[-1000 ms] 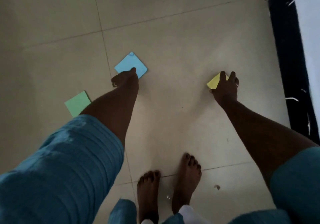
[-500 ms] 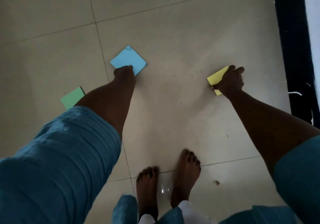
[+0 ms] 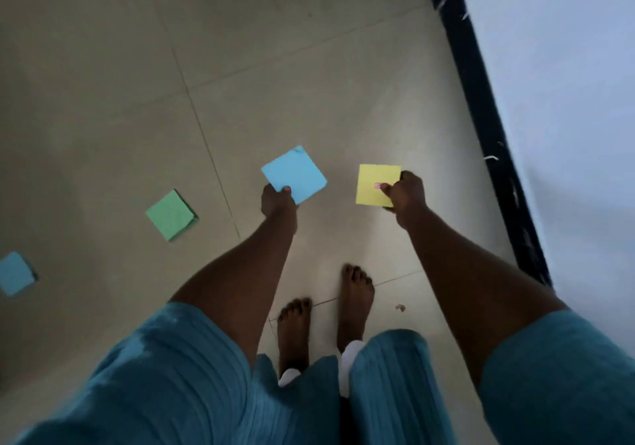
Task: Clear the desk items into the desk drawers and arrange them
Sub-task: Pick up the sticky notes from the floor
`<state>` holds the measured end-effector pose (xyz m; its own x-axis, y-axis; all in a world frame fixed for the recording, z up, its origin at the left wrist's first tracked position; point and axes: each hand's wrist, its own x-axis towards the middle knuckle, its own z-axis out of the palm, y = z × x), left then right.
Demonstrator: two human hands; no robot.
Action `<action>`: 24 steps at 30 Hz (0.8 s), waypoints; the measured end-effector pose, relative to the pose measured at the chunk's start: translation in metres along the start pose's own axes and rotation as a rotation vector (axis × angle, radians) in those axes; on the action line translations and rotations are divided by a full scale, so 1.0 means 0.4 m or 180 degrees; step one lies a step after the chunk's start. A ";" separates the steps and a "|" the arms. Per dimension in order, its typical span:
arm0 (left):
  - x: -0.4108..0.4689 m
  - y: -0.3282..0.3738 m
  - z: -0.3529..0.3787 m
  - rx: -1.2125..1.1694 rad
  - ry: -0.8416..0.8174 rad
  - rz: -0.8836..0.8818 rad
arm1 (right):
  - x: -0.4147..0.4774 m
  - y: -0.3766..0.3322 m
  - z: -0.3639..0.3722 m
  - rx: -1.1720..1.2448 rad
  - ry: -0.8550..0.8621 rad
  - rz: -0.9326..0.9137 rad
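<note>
My left hand (image 3: 277,200) pinches a blue sticky-note pad (image 3: 294,173) by its near corner and holds it above the tiled floor. My right hand (image 3: 404,192) grips a yellow sticky-note pad (image 3: 375,184) by its right edge, thumb on top beside a small red mark. A green pad (image 3: 170,215) lies flat on the floor to the left. A second blue pad (image 3: 14,273) lies at the far left edge.
My two bare feet (image 3: 326,310) stand on the beige tiles below the hands. A black skirting strip (image 3: 494,142) runs along a pale wall (image 3: 567,100) on the right. A small scrap (image 3: 400,307) lies near my right foot.
Both hands have lifted their pads off the floor and come closer together. The view has pulled back, bringing the second blue pad into sight.
</note>
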<state>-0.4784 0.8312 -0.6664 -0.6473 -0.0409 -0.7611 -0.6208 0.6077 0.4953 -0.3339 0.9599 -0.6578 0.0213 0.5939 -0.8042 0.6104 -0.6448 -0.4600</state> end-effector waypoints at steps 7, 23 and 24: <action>-0.312 0.080 -0.097 0.1420 -0.0437 0.0773 | -0.316 0.023 -0.154 0.0618 -0.0089 0.0140; -1.013 0.153 -0.365 0.2908 -0.1837 0.1947 | -1.115 0.258 -0.589 0.2453 0.1095 0.0685; -1.058 0.145 -0.373 0.2982 -0.1974 0.2024 | -1.160 0.275 -0.614 0.2609 0.1192 0.0684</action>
<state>-0.3064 0.7653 -0.2529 -0.2441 0.6788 -0.6925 0.4275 0.7164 0.5514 -0.0821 0.7315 -0.2429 0.4109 0.4469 -0.7947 -0.1841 -0.8130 -0.5524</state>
